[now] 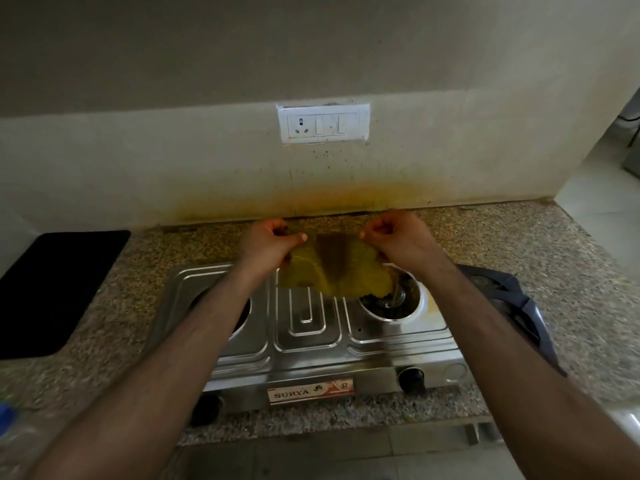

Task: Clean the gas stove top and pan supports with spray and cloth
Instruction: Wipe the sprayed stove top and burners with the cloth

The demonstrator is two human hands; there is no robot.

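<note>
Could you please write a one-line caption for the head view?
Both hands, left hand and right hand, hold a yellow cloth spread above the steel gas stove.

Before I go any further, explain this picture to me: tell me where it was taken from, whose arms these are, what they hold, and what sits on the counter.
There is no machine here. The single picture comes from a wide-angle camera worn on a person's head, looking forward and down, so the two bare arms reaching in from the bottom are that person's own. The left hand and the right hand each pinch an upper corner of a yellow cloth, holding it spread out above a steel two-burner gas stove. The cloth has a darker patch in its middle. The stove stands on a speckled stone counter. Its right burner is uncovered; the left one is mostly hidden behind the left forearm. A dark pan support lies on the counter to the stove's right, and a black mat lies to the left. On the stained wall behind is a socket plate.
</note>
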